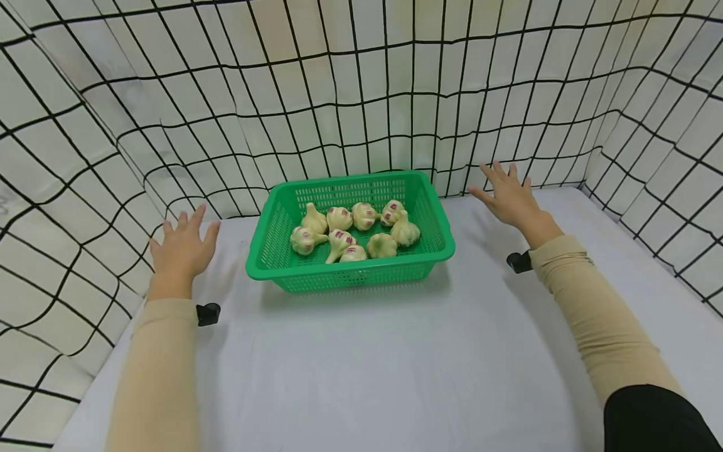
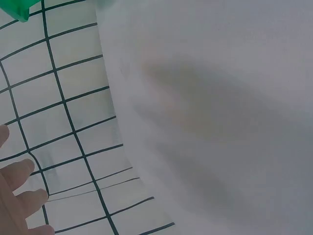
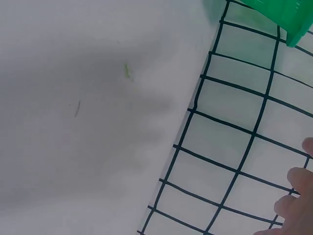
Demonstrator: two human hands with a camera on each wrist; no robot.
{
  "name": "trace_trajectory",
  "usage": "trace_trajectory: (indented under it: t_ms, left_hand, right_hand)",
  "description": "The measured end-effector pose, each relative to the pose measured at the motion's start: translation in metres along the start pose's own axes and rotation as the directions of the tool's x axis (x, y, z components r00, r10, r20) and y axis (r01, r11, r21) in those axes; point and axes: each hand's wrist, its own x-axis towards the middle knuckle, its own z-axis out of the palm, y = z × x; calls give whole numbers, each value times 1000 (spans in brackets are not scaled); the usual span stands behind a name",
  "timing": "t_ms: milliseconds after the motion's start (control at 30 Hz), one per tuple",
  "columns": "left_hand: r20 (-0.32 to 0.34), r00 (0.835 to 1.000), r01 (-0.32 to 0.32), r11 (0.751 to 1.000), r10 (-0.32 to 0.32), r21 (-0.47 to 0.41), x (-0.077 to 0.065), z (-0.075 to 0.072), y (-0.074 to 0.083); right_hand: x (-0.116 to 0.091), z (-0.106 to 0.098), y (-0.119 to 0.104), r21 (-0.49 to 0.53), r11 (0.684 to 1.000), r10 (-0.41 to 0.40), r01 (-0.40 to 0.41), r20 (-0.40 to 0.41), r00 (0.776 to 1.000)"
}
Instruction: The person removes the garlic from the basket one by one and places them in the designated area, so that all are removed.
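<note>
A green plastic basket (image 1: 350, 274) with slotted walls stands toward the back of the white table, holding several garlic bulbs (image 1: 405, 231) with pale skins, some with purple marks. To its left, my left hand (image 1: 182, 252) hovers with fingers spread, holding nothing. On the other side, my right hand (image 1: 508, 198) is likewise held out with fingers spread, apart from the basket. Fingertips of the left hand (image 2: 19, 191) show at the left wrist view's edge; those of the right hand (image 3: 296, 200) show in the right wrist view. A basket corner appears in both wrist views.
Black netting (image 1: 361, 94) over white sheeting rises behind the basket and along both sides. White cloth (image 1: 350, 364) covers the table. A small green scrap (image 3: 127, 71) lies on the cloth in the right wrist view. A black wrist device (image 1: 208, 314) sits by the left cuff.
</note>
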Motion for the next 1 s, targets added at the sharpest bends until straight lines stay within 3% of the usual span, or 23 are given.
trace_trajectory:
  t_ms: [633,1000]
  left_hand:
    - [30,999,-33,998,32,54,-3,-11,8]
    - [13,995,-98,992,98,81,-7,-16,16]
  right_hand:
    - [-8,-16,-8,52,996,-77,71,130,989]
    - [-15,-23,-17,29,990,-138,135,135,981]
